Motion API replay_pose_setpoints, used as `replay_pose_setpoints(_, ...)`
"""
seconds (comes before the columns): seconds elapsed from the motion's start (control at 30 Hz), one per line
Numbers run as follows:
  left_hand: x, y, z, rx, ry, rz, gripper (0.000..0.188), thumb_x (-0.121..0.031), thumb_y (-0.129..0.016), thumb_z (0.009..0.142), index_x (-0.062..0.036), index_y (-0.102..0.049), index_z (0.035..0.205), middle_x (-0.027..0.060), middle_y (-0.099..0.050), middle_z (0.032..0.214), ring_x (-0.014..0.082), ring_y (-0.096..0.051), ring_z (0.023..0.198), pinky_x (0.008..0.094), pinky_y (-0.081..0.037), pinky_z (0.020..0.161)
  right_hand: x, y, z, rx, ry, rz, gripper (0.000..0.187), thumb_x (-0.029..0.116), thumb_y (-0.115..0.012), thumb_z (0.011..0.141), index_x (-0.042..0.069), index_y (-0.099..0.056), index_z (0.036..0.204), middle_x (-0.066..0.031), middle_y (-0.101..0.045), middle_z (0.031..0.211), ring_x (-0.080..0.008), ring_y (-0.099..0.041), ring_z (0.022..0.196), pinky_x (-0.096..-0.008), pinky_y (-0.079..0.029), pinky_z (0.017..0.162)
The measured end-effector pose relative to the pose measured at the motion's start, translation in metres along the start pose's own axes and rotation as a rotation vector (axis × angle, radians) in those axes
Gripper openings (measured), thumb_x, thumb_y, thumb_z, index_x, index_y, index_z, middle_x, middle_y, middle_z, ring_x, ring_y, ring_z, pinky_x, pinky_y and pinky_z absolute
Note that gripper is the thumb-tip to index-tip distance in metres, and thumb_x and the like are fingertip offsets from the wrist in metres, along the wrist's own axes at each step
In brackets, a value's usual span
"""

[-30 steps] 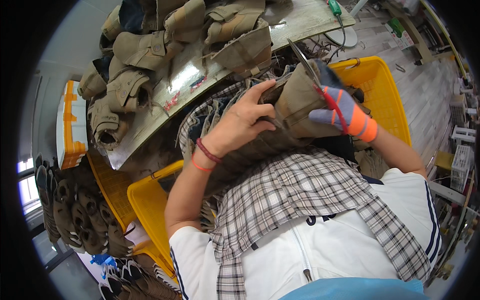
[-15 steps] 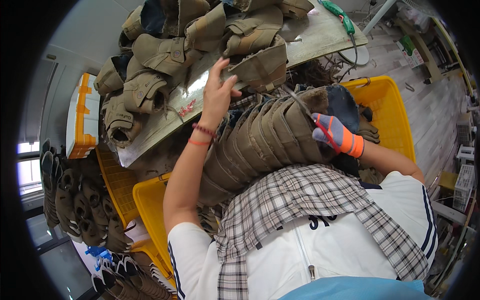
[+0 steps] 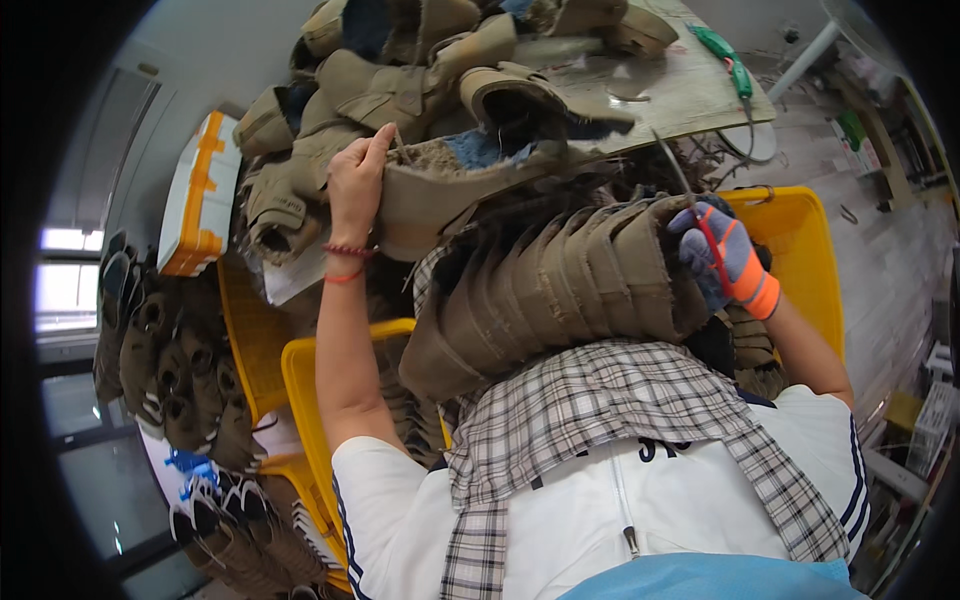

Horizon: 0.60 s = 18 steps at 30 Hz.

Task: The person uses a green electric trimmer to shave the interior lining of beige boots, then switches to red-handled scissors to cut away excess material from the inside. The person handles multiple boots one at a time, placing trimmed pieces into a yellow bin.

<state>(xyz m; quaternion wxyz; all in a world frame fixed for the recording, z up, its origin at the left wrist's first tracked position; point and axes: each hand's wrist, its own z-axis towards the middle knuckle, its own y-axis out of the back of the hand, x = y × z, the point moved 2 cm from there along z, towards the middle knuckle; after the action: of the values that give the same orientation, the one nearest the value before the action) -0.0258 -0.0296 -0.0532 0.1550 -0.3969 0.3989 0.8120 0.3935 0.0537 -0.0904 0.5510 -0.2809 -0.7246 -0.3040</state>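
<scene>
A brown shoe upper [image 3: 425, 205] is pinched in my bare left hand [image 3: 355, 185] at its left end, over the table edge. Its fleecy brown and blue lining faces up. In the orange-and-grey glove, my right hand [image 3: 730, 255] is closed on red-handled scissors [image 3: 712, 238], whose long metal blade points up and away. The scissors are apart from the held upper. Between my arms, a row of nested brown shoe uppers [image 3: 560, 275] rests against my checked apron [image 3: 600, 385]; the gloved hand is beside its right end.
More shoe uppers [image 3: 375, 90] are heaped on the table [image 3: 660, 95]. A green corded tool [image 3: 725, 60] lies at its far right corner. Yellow crates [image 3: 815, 260] stand below. To the left are a white foam box [image 3: 195, 195] with orange tape and hanging uppers [image 3: 175, 350].
My left hand has moved left and now grips a shoe upper, drawn toward me with its lining turned up. The right hand with the scissors has shifted slightly right.
</scene>
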Motion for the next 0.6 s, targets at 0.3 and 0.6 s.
replay_pose_setpoints(0.3, -0.072, 0.097, -0.110, 0.077, -0.188, 0.137, 0.030, -0.008, -0.061, 0.086, 0.0043, -0.042, 0.066, 0.0034, -0.032, 0.060, 0.0108, -0.030, 0.054, 0.0246, -0.025, 0.049, 0.016, -0.006, 0.028, -0.039, -0.027, -0.363, 0.017, 0.020, -0.060, 0.088, 0.005, -0.056, 0.094, 0.0058, -0.049, 0.071, -0.0028, -0.040, 0.060, -0.0190, -0.033, 0.051)
replay_pose_setpoints(0.6, -0.029, 0.071, -0.172, 0.245, 0.105, -0.151, 0.013, 0.000, -0.063, 0.076, -0.0001, -0.050, 0.079, -0.0012, -0.040, 0.068, 0.0068, -0.034, 0.057, 0.0214, -0.029, 0.052, 0.047, -0.065, 0.057, -0.110, 0.571, -0.895, 0.029, 0.023, -0.068, 0.079, 0.005, -0.060, 0.100, -0.0099, -0.067, 0.090, -0.0260, -0.064, 0.084, -0.0305, -0.051, 0.070)
